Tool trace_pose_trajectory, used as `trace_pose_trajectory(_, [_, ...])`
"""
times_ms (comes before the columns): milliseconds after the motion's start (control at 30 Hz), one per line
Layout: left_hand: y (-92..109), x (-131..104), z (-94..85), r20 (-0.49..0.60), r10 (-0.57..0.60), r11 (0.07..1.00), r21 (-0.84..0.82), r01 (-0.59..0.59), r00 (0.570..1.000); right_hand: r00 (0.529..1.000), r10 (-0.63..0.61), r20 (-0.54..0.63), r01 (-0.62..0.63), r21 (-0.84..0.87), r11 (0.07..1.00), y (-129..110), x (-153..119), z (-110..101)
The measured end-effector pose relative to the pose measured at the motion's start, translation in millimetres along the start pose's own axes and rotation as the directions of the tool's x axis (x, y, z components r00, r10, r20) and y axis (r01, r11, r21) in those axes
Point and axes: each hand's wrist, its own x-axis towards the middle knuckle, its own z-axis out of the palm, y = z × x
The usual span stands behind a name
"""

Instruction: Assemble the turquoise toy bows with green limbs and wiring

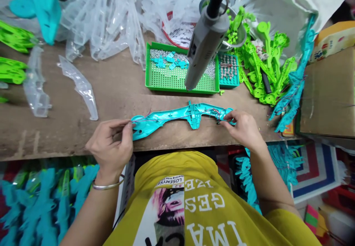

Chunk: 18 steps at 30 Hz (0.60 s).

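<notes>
A long teal plastic bow-shaped part (177, 117) lies across the front of the wooden workbench (116, 91), with thin red wires running along it. My left hand (112, 146) pinches its left tip and the wire end there. My right hand (242, 127) pinches its right end, fingers closed over the wires. A grey electric screwdriver (206, 43) hangs from above, its tip just over the part's middle, held by neither hand.
A green tray (166, 81) of screws and small teal pieces sits behind the part, beside a small teal tray (229, 72). Clear plastic shells (80, 85) lie left and back. Green parts (263, 68) pile at right near a cardboard box (328, 94). Teal parts fill bins below.
</notes>
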Motion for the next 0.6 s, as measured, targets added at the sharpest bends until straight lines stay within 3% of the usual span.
trace_pose_trajectory(67, [0.8,2.9,-0.1,-0.001,0.116,0.993,0.013,-0.116,0.993,0.999,-0.015,-0.033,0.015,-0.003,1.0,3.2,-4.1,19.4])
trace_pose_trajectory(133, [0.5,4.6,0.2,0.017,0.16,0.987,0.024,-0.161,0.987,0.996,-0.026,-0.085,0.023,-0.027,0.999,4.4,-3.5,34.1])
trace_pose_trajectory(267, [-1.5,5.2,0.8,0.048,0.176,0.983,0.041,-0.178,0.983,0.984,-0.084,-0.157,0.081,-0.027,0.996,3.6,-1.3,36.6])
trace_pose_trajectory(400, [-1.8,6.4,-0.2,0.058,0.191,0.98,0.044,-0.194,0.98,0.97,-0.168,-0.174,0.205,0.219,0.954,-2.4,-0.4,28.3])
trace_pose_trajectory(500, [0.2,9.3,-1.6,0.07,0.224,0.973,0.036,-0.227,0.972,0.991,-0.042,-0.128,0.099,0.487,0.868,-6.9,5.6,34.0])
trace_pose_trajectory(600, [3.5,12.2,-2.8,0.08,0.226,0.973,0.033,-0.229,0.971,0.991,0.115,-0.068,-0.035,0.699,0.715,-5.7,15.9,44.4])
